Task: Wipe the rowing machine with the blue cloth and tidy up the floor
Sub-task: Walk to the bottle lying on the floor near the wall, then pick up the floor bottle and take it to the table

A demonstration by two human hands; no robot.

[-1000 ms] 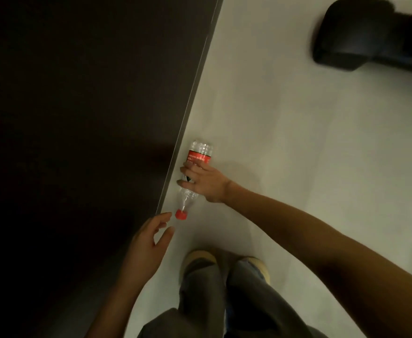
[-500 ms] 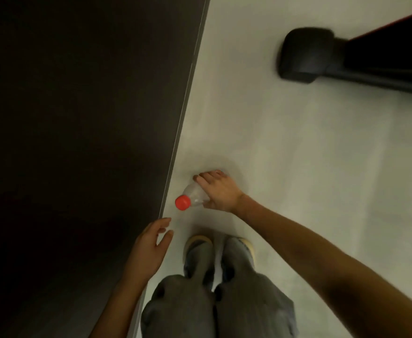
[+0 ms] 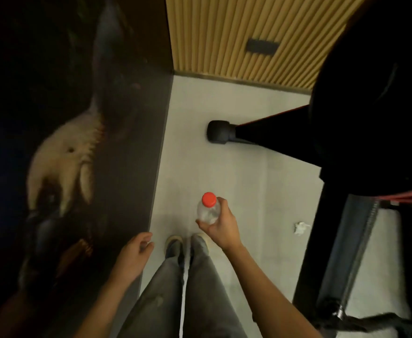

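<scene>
My right hand (image 3: 220, 228) grips a clear plastic bottle (image 3: 207, 212) with a red cap, held upright above the floor in front of my shoes. My left hand (image 3: 134, 256) hangs empty with loosely curled fingers beside the dark wall. The black rowing machine (image 3: 370, 123) fills the right side, with its rubber-capped foot (image 3: 218, 131) on the pale floor. A crumpled white scrap of paper (image 3: 301, 228) lies on the floor beside the machine's frame. No blue cloth is in view.
A dark glossy wall panel (image 3: 126, 167) runs along the left and shows reflections. A wooden slatted wall (image 3: 236, 32) with a dark outlet plate stands at the back. Pale floor (image 3: 248, 179) lies between the wall and the machine.
My right hand has lifted the bottle from the floor by the wall to an upright hold. The view has risen, so the far wall and more of the machine show.
</scene>
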